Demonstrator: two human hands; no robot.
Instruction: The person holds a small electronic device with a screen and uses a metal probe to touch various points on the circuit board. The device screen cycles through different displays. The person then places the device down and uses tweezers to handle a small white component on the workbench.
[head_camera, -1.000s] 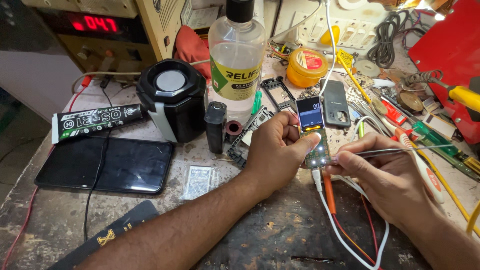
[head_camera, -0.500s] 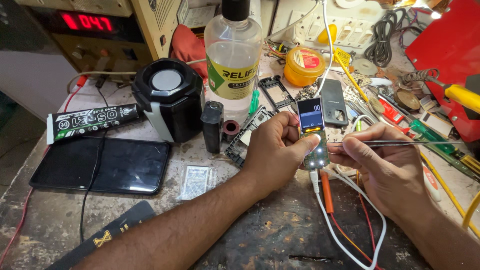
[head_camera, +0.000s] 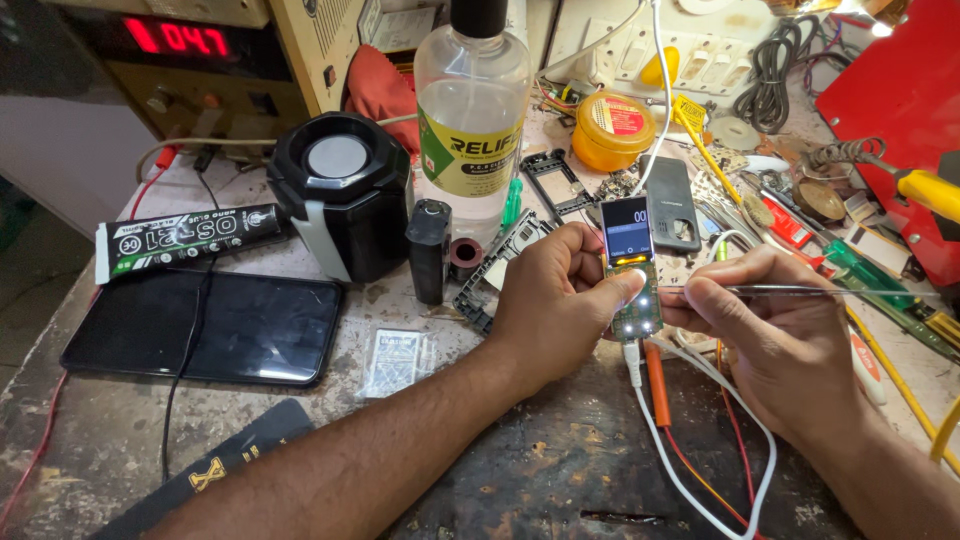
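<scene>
A lit phone board (head_camera: 633, 262) (screen glowing) sits between both hands, held by the left hand (head_camera: 556, 300).

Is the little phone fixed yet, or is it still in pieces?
Partly. The bare phone board is cabled up, and its screen and lights glow. The left hand grips the board while the right hand holds tweezers to its side. It is still uncased: a black frame and a grey cover lie apart on the bench.
</scene>
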